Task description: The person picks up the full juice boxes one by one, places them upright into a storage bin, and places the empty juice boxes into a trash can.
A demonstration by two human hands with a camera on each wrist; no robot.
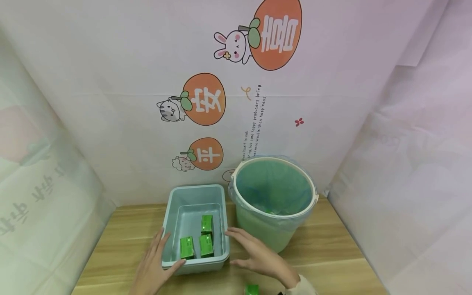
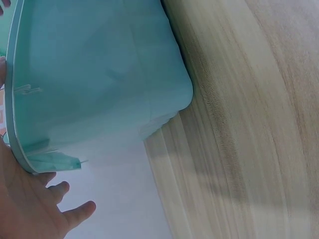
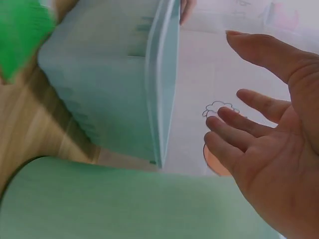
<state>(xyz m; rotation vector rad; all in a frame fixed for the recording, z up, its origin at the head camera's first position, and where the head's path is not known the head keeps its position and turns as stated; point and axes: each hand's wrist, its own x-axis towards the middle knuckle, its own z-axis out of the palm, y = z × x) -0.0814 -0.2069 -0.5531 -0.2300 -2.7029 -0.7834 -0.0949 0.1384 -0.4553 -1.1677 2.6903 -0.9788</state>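
A light blue-green plastic bin [image 1: 195, 268] stands on the table with several small green boxes [image 1: 187, 247] inside. My left hand [image 1: 153, 262] rests at its near left corner, the thumb along the near rim. In the left wrist view the fingers of the left hand [image 2: 35, 199] spread loosely at the rim, some outside it. On the bin's right side my right hand [image 1: 258, 254] is held with fingers extended. The right wrist view shows the right hand [image 3: 279, 129] apart from the bin [image 3: 109, 99], palm bare and fingers spread.
A green bucket [image 1: 258, 229] lined with a clear bag stands right of the bin, behind my right hand. Another green box [image 1: 252, 290] lies at the wood-grain table's [image 1: 324, 262] near edge. White printed sheets [image 1: 129, 143] enclose the back and sides.
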